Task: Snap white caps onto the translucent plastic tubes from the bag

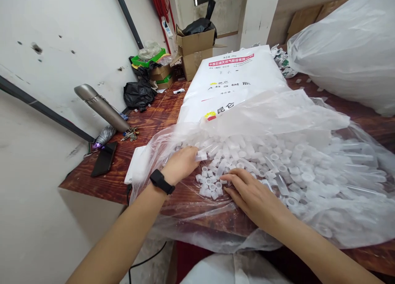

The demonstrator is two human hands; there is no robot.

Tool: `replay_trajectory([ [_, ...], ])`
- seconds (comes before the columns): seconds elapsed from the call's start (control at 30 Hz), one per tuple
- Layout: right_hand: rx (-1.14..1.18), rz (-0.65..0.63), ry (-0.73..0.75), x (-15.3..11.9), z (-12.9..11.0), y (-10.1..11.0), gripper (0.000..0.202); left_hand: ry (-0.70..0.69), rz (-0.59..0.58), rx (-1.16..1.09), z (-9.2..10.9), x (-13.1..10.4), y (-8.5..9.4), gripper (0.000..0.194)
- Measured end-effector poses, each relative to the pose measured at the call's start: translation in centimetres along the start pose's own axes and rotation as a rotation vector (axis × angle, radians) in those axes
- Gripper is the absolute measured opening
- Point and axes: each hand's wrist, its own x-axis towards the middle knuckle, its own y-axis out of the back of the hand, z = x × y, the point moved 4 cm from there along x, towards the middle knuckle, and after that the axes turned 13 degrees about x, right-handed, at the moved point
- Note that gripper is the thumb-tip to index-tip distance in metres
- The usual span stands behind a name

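Observation:
My left hand point(181, 165), wearing a black wristband, is closed at the near left edge of a heap of white plastic pieces point(259, 160). At its fingertips is a small translucent plastic piece point(202, 155); the thumb's grip on it is partly hidden. My right hand point(251, 193) reaches in from the right with thumb and forefinger apart, the fingertips beside a cluster of small white plastic caps point(211, 185). Short rings and longer clear tubes point(281, 184) lie mixed in the heap. Clear plastic sheeting point(216, 238) spreads under and around it.
Behind the heap lies a printed white sack point(228, 78). A large filled bag point(348, 49) bulges at right. On the left are a steel flask point(101, 107), keys point(131, 133), a phone point(104, 158) and a white box point(134, 164). A cardboard box point(197, 49) stands behind.

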Motion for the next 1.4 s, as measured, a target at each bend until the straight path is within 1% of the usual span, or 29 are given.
replay_trajectory([
  [0.17,0.0,-0.02,0.027,0.7,-0.1,-0.5,0.028,0.033,0.018,-0.016,-2.1,-0.6,0.9,0.022],
  [0.27,0.023,-0.038,0.035,0.9,-0.2,-0.8,0.029,0.034,0.007,-0.032,-2.8,-0.6,0.9,0.02],
  [0.43,0.121,-0.008,-0.018,0.2,-0.5,0.2,0.031,0.053,0.014,-0.081,-2.6,-0.5,0.3,0.022],
  [0.53,0.206,0.03,-0.082,-0.4,-0.6,0.8,0.03,0.079,0.035,-0.136,-2.5,-0.3,-0.1,0.018],
  [0.63,0.265,0.07,-0.128,-1.0,-0.3,1.3,0.026,0.116,0.054,-0.23,-2.6,-0.1,-0.2,0.016],
  [0.7,0.292,0.092,-0.143,-1.5,-0.1,1.5,0.025,0.143,0.078,-0.326,-2.5,-0.4,0.0,0.015],
  [0.8,0.322,0.123,-0.184,-2.1,0.0,1.9,0.025,0.189,0.091,-0.536,-1.6,-2.0,0.0,0.021],
  [0.87,0.349,0.149,-0.213,-2.3,-0.3,2.2,0.025,0.198,0.05,-0.714,-0.2,-3.7,-0.4,0.028],
  [0.93,0.393,0.166,-0.194,-2.3,-0.7,2.2,0.024,0.186,-0.002,-0.88,1.5,-5.3,-0.9,0.038],
  [0.97,0.413,0.173,-0.171,-2.2,-1.0,2.2,0.023,0.19,-0.021,-1.002,2.3,-6.1,-1.3,0.042],
  [1.03,0.423,0.206,-0.12,-2.2,-1.5,2.1,0.024,0.227,-0.037,-1.338,3.8,-7.4,-2.0,0.046],
  [1.1,0.391,0.287,-0.093,-2.3,-1.9,2.0,0.026,0.287,-0.013,-1.695,4.9,-8.2,-2.6,0.044],
  [1.13,0.372,0.324,-0.085,-2.4,-2.0,1.9,0.028,0.321,0.024,-1.823,5.3,-8.5,-2.8,0.042],
  [1.2,0.363,0.354,-0.072,-2.5,-2.5,1.7,0.033,0.397,0.144,-1.939,5.9,-8.9,-3.2,0.038],
  [1.27,0.411,0.36,-0.068,-2.4,-3.0,1.4,0.033,0.469,0.256,-1.977,6.5,-9.3,-3.7,0.038],
  [1.33,0.502,0.398,-0.072,-2.4,-3.5,1.3,0.029,0.486,0.293,-1.983,7.2,-9.6,-4.0,0.039],
  [1.4,0.605,0.443,-0.069,-2.3,-3.8,1.1,0.024,0.441,0.282,-1.966,8.0,-9.9,-4.1,0.036],
])
